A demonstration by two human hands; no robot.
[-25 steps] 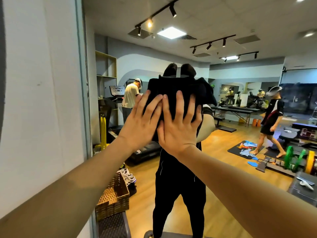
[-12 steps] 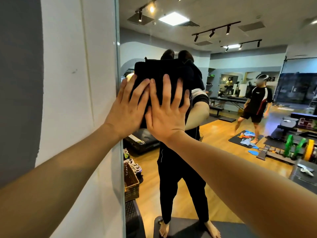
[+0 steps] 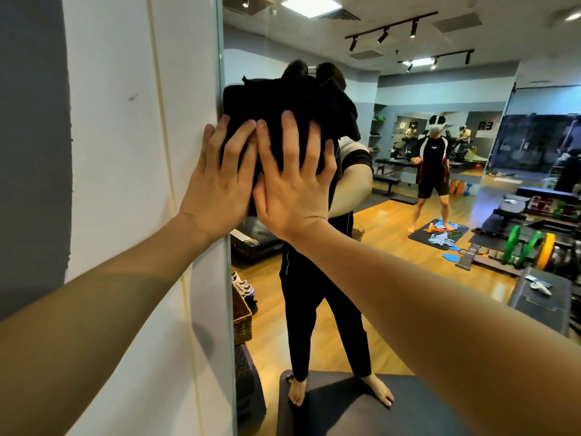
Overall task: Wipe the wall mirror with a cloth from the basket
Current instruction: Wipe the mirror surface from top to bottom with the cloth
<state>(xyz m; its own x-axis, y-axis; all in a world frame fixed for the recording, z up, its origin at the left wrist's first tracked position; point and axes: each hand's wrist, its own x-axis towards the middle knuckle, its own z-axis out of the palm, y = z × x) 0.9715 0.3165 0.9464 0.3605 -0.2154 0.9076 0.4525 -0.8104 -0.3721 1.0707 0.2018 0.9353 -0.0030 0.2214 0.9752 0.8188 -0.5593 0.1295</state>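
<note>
A black cloth (image 3: 283, 99) lies flat against the wall mirror (image 3: 424, 190), right at the mirror's left edge. My left hand (image 3: 220, 180) presses on the cloth's left part with straight fingers, its outer side over the mirror's frame edge. My right hand (image 3: 295, 187) presses beside it, fingers spread and straight on the cloth. The two hands touch at the thumbs. The woven basket (image 3: 242, 319) shows only as a reflection, low at the mirror's left edge.
A white wall (image 3: 132, 152) with a grey band runs left of the mirror. Reflected: my own body in black, a dark mat under bare feet, a person standing on wooden floor, weight plates (image 3: 531, 247), benches and a treadmill.
Both hands slid the cloth leftwards across the glass until it reached the mirror's left edge. The reflected person walked further back and turned to face the mirror.
</note>
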